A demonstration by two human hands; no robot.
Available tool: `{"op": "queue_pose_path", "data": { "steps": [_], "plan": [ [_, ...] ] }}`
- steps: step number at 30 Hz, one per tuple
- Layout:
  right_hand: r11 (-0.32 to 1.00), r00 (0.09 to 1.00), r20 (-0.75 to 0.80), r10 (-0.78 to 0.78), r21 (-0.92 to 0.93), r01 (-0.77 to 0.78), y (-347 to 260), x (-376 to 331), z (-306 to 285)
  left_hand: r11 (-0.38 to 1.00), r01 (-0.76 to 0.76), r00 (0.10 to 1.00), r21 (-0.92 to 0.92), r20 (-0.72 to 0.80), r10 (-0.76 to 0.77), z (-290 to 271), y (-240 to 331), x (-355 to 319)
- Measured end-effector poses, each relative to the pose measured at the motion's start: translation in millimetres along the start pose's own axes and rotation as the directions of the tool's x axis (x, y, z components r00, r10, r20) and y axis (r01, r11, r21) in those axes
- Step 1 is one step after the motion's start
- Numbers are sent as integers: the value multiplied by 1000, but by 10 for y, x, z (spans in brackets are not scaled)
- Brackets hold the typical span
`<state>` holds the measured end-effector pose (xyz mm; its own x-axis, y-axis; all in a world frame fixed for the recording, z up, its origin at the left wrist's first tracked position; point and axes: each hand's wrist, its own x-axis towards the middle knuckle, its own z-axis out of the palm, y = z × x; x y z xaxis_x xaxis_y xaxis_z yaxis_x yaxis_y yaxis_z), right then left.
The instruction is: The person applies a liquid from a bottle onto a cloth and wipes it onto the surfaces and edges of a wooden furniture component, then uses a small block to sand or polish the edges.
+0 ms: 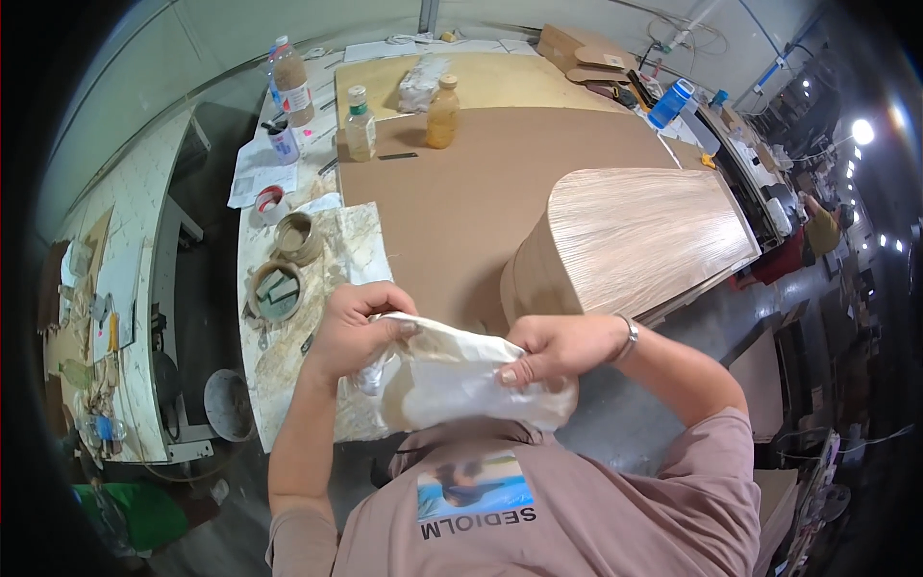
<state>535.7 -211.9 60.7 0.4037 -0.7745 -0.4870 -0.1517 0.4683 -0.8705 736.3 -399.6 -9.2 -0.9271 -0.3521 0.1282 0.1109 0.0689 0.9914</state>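
A white cloth [447, 370], slightly stained, is stretched between my two hands in front of my chest. My left hand [358, 332] pinches its upper left edge between thumb and fingers. At the other side my right hand [558, 346] grips the cloth with the thumb pressed on top; a metal bracelet circles that wrist. Just beyond my right hand stands a wood-grain piece [644, 226] with a rounded end, resting on the brown board [442, 212] that covers the table. Part of the cloth's lower edge hangs close to my shirt.
Left on the table are a bowl with greenish pieces [276, 291], a brown round container [298, 238], a tape roll [272, 202] and a cup [282, 141]. Two bottles, one clear [360, 125] and one amber [442, 112], stand farther back. A blue container [670, 103] is at the far right.
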Motion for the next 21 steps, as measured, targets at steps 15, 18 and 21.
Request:
{"op": "queue_pose_path", "data": {
  "steps": [15,18,21],
  "plan": [
    [838,974,-117,-194,-535,103,-589,-249,-1356,989,-84,995,-125,-58,77,687,447,969],
    [729,933,224,-283,-582,360,-742,81,-1749,987,148,975,55,-175,-136,557,339,574],
    [807,939,-219,-266,-583,93,-667,315,-2509,937,-280,702,-207,-710,53,704,12,-153]
  ]
}}
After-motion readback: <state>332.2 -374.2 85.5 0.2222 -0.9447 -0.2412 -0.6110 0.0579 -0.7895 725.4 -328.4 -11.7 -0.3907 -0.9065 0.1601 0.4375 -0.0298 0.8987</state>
